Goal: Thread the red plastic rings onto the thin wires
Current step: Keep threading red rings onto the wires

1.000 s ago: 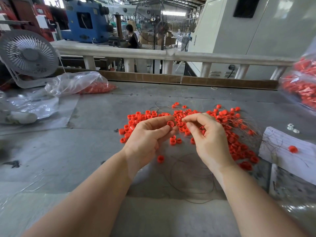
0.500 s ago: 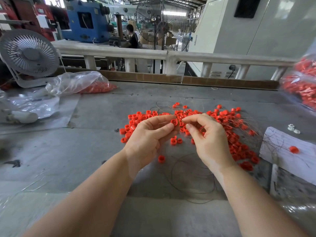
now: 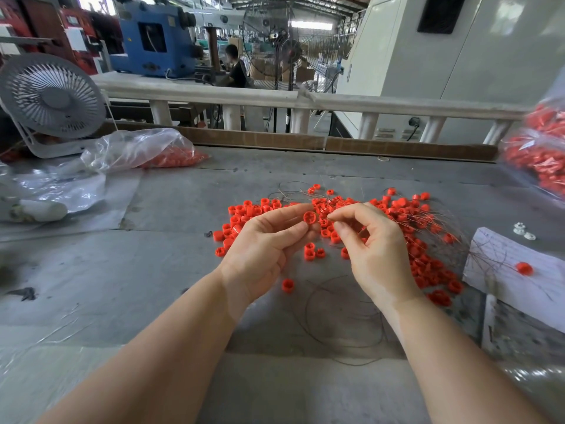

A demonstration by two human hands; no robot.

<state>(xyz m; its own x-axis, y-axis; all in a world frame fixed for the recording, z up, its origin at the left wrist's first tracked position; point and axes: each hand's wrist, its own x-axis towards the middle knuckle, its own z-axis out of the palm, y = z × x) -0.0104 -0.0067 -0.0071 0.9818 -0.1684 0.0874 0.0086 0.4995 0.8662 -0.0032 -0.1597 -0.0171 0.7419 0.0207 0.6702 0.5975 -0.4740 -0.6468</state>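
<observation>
So the left hand point(image 3: 263, 243) pinches one red ring point(image 3: 309, 217) just above the loose pile of rings point(image 3: 409, 240) while the right hand point(image 3: 374, 252) pinches what looks like a thin wire end right beside it, so next up is probably poking that tip through the hole.

Factory floor — blue machine point(image 3: 153, 41), standing fan point(image 3: 289, 50).

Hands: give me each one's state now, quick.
Left hand: pinches a small red plastic ring at its fingertips.
Right hand: thumb and forefinger pinched together, probably on a thin wire; too fine to confirm.
</observation>
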